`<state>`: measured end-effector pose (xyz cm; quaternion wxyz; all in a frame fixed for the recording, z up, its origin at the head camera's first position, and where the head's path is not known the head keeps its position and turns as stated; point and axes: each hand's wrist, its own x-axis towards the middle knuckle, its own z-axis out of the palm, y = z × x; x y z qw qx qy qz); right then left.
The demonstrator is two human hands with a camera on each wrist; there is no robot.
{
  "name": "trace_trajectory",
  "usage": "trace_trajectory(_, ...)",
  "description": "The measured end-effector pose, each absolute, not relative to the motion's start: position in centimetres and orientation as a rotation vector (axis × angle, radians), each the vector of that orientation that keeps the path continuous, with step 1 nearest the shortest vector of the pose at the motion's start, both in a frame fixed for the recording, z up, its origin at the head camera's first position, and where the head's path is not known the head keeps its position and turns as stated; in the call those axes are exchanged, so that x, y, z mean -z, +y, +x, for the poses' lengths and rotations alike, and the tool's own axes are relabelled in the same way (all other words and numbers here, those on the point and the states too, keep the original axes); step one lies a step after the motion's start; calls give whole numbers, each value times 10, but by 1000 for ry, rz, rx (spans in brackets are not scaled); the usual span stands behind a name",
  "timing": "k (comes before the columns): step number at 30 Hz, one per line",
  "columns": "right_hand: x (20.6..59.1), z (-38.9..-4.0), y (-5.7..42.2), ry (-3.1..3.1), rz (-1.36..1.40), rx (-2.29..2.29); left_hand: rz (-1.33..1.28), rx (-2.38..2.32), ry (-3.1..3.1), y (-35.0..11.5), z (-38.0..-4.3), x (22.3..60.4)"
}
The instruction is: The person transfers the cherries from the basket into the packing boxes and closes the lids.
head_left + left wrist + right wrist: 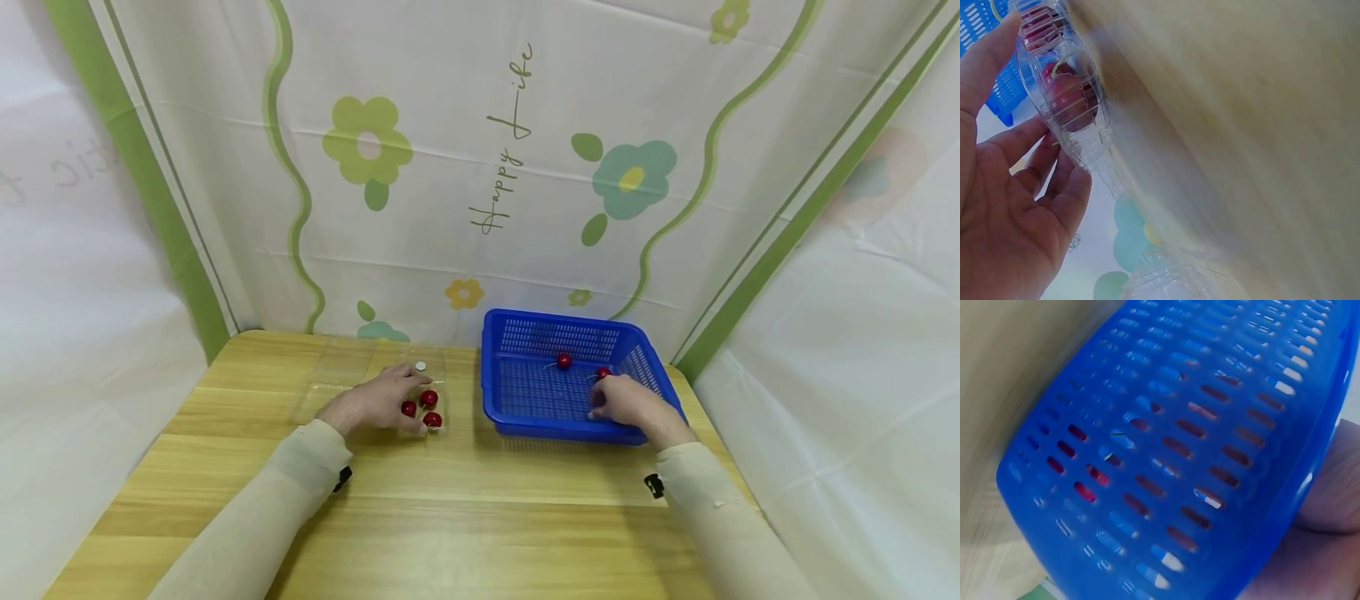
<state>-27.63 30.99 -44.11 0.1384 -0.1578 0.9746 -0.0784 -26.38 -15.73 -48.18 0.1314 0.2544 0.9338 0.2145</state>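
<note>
My left hand [386,402] is at a clear plastic box [1100,122], gripping its edge, with the thumb at one side and the fingers at the other. Three red cherries [429,399] lie inside it. Over on the right, my right hand [622,400] reaches down into a blue slotted basket [540,431], fingers loosely bent. A cherry [603,372] sits just behind its knuckles, partly covered by the hand. Farther left in the basket lies another cherry [563,360] with a thin stem. The right wrist view shows the basket's wall, with fingers and red cherries glimpsed through the slots.
Clear empty plastic trays [333,371] lie left of the left hand, hard to make out on the wooden table [450,517]. A small white round piece [420,366] is on the box's far part. A flowered curtain [450,167] closes off the back and sides.
</note>
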Motion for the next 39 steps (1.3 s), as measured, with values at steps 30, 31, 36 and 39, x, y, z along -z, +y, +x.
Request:
trace_trajectory(30,444,-277,328,2697,-283,210,726,-639,2701,-158,-261,480)
trace_trajectory(31,444,-277,328,2696,-280,210,731,-634,2704,-159,-261,480)
trace_trajectory(36,456,-286,337,2687,-330,233,734,-648,2704,-158,-262,481)
trace_trajectory(39,459,-288,340,2682,-344,241,741,-661,2706,-158,-262,481)
